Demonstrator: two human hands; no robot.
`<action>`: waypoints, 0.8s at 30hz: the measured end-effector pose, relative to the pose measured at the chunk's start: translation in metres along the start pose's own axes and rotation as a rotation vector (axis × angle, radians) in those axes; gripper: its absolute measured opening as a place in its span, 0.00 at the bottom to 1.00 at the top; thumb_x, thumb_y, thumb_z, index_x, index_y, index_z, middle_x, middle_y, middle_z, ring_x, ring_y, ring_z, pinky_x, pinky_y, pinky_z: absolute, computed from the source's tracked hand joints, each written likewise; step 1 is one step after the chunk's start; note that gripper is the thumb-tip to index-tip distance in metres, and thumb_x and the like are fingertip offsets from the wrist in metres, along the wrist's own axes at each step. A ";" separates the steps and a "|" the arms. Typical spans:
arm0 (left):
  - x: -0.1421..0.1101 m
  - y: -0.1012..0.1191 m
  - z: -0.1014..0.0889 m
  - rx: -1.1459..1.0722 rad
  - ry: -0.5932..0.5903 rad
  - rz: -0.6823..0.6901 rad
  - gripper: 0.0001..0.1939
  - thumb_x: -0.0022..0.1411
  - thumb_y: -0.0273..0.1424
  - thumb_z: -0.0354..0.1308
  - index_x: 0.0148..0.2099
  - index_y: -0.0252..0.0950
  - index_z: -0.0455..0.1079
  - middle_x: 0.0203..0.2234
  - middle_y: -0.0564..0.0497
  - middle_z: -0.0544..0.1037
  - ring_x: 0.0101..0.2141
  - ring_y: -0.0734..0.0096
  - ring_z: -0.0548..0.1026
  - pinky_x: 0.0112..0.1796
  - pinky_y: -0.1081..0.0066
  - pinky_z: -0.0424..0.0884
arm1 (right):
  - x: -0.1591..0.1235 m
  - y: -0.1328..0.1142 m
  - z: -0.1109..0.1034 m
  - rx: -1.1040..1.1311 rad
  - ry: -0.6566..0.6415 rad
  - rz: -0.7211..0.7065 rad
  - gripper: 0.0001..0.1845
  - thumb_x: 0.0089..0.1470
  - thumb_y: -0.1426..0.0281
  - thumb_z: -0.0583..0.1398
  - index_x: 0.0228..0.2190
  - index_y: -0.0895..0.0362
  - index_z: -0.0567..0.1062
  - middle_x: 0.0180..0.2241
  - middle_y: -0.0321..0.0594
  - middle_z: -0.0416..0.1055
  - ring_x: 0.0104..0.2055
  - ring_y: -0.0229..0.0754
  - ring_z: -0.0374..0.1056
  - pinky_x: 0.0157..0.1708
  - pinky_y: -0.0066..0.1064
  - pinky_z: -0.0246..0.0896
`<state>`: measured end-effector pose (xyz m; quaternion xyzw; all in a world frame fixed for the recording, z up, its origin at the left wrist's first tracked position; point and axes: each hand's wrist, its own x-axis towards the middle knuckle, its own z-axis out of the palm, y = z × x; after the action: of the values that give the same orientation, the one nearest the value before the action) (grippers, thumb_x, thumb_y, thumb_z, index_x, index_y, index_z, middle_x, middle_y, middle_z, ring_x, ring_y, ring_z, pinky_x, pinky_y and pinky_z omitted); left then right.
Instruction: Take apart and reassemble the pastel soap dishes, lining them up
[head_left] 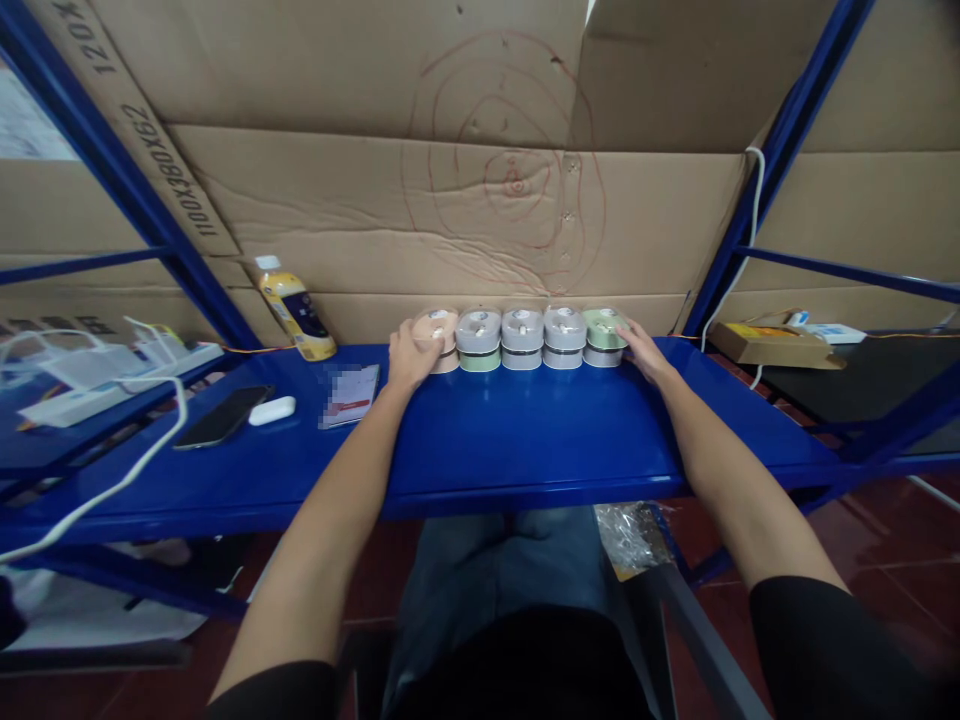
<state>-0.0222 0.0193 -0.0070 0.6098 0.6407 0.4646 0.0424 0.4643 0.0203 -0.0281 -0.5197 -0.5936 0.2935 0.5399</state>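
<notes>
Several small round lidded containers stand in a tight row at the back of the blue shelf (pixel 525 440), against the cardboard. My left hand (pixel 411 355) presses on the peach container (pixel 439 335) at the row's left end, fingers curled round its side. My right hand (pixel 643 352) rests against the green container (pixel 604 335) at the right end, fingers laid along it. Between them stand pale grey and white containers (pixel 522 337), one with a green base.
A yellow bottle (pixel 296 310) leans at the back left. A dark phone (pixel 223 415), a white earbud case (pixel 271 409) and a small card (pixel 350 394) lie on the left of the shelf. White cables and chargers (pixel 97 365) lie further left. A flat box (pixel 772 342) sits at right.
</notes>
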 end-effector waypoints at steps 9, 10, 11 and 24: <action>0.007 -0.015 -0.014 -0.035 -0.020 -0.008 0.52 0.55 0.43 0.68 0.73 0.23 0.52 0.69 0.26 0.63 0.68 0.36 0.63 0.67 0.48 0.60 | -0.011 -0.024 0.040 -0.487 0.325 -0.045 0.73 0.35 0.47 0.75 0.71 0.66 0.52 0.69 0.70 0.56 0.72 0.70 0.55 0.68 0.57 0.54; 0.006 -0.012 -0.014 -0.034 -0.021 -0.016 0.54 0.55 0.43 0.69 0.73 0.22 0.51 0.69 0.24 0.62 0.69 0.36 0.62 0.68 0.49 0.59 | -0.012 -0.026 0.042 -0.521 0.323 -0.058 0.71 0.37 0.48 0.74 0.71 0.66 0.52 0.69 0.69 0.57 0.71 0.71 0.55 0.67 0.59 0.55; 0.004 -0.010 -0.013 -0.033 -0.019 -0.023 0.54 0.55 0.43 0.68 0.73 0.21 0.50 0.69 0.23 0.60 0.69 0.36 0.61 0.68 0.49 0.58 | -0.014 -0.029 0.043 -0.545 0.316 -0.068 0.68 0.39 0.49 0.73 0.71 0.64 0.54 0.68 0.68 0.60 0.70 0.70 0.57 0.67 0.59 0.55; -0.038 0.056 -0.023 -0.178 0.161 0.566 0.17 0.65 0.38 0.61 0.52 0.36 0.70 0.50 0.38 0.76 0.55 0.49 0.74 0.59 0.47 0.69 | -0.017 -0.073 0.007 -0.162 0.551 -0.246 0.44 0.46 0.48 0.67 0.59 0.55 0.66 0.53 0.51 0.73 0.53 0.56 0.73 0.55 0.54 0.69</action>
<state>0.0149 -0.0347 0.0229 0.7193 0.4034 0.5589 -0.0863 0.4339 -0.0146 0.0306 -0.5454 -0.5045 0.0258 0.6688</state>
